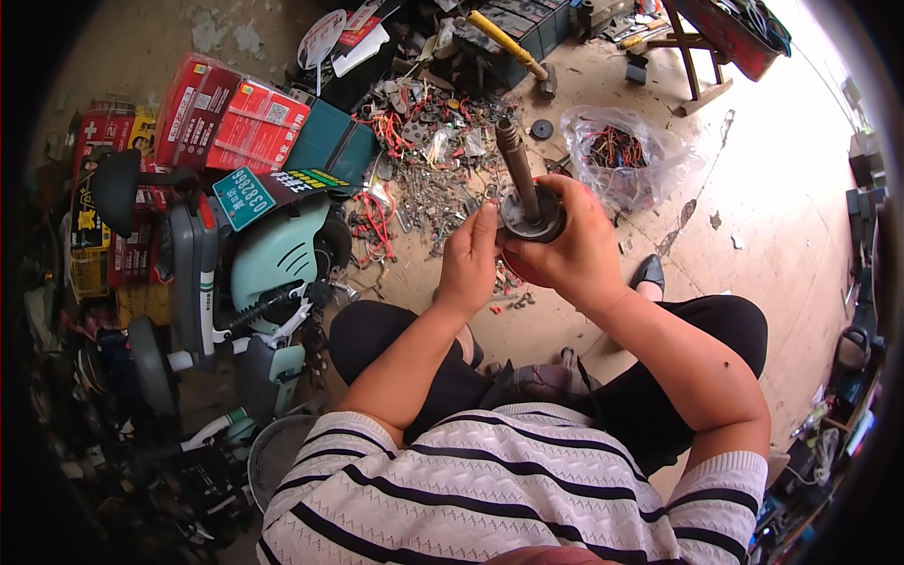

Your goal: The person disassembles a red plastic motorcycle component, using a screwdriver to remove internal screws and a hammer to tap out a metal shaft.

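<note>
The concrete floor carries all items in the work area. A pale green scooter stands at the left, beside stacked red cartons. A spread of mixed metal scrap with red wires lies on the floor beyond the hands. To its right is a clear plastic bag containing dark and reddish wires. The shafted part is located above the floor, in front of the knees; its threaded shaft points up and slightly left from a dark round base. A hammer with a yellow handle stands tilted behind it. The right hand is curled around the round base, holding it. The left hand has its fingertips at the base's left edge; whether it grips cannot be told. A black disc lies near the bag.
</note>
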A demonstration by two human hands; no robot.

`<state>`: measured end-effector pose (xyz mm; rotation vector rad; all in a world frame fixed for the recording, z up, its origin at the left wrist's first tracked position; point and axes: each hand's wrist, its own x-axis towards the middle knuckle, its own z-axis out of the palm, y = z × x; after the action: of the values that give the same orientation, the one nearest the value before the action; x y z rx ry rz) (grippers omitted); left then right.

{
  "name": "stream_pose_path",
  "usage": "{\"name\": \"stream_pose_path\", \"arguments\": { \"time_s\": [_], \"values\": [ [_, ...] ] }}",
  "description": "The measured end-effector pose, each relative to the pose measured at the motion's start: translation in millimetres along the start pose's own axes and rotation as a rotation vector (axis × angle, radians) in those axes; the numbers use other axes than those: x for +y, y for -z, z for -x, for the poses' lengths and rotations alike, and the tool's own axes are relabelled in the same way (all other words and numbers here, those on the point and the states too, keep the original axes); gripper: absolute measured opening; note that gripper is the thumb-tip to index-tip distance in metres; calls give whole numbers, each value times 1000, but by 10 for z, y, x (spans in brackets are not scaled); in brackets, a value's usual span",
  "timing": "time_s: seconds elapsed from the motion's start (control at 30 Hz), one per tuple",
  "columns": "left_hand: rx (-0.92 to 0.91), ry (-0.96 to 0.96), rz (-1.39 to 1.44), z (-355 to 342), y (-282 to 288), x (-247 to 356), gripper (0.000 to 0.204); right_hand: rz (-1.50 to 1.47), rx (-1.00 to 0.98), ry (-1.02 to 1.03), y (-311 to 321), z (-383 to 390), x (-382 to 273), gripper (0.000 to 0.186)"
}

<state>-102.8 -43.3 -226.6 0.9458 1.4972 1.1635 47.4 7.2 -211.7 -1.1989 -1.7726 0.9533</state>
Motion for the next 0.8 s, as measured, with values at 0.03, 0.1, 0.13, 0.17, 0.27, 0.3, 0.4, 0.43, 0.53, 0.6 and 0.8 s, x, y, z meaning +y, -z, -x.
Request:
{"name": "stream_pose_path", "arguments": {
  "time_s": [0.03, 0.1, 0.13, 0.17, 0.27, 0.3, 0.4, 0.43, 0.53, 0.6, 0.8],
  "values": [
    [3, 1, 3, -3, 16, 0, 41, 12, 8, 40, -1, -3, 1, 63],
    [-10, 80, -8, -5, 48, 3, 44, -19, -22, 5, -3, -8, 6, 62],
    [-9, 69, -2, 0, 58, 5, 44, -52, -48, -22, -7, -7, 10, 61],
    [-27, 148, 76, 2, 62, 10, 46, -48, -46, -23, -10, -13, 18, 61],
    [-43, 284, 213, 28, 60, 46, 48, -35, -38, 39, -25, -26, 46, 59],
    [-45, 342, 267, 36, 59, 67, 48, -98, -62, 4, -27, -28, 55, 59],
    [-93, 408, 351, 37, 83, 144, 48, -139, -96, -9, -28, -48, 85, 58],
    [-97, 401, 361, 36, 90, 166, 48, -121, -103, 10, -28, -55, 91, 59],
    [-117, 470, 408, 30, 110, 199, 44, -164, -169, -65, -20, -68, 97, 60],
    [-127, 448, 340, 31, 124, 192, 45, -187, -197, -84, -5, -62, 95, 61],
    [-93, 241, -79, 19, 192, 151, 43, -209, -210, -134, 13, -43, 124, 62]
  ]
}}
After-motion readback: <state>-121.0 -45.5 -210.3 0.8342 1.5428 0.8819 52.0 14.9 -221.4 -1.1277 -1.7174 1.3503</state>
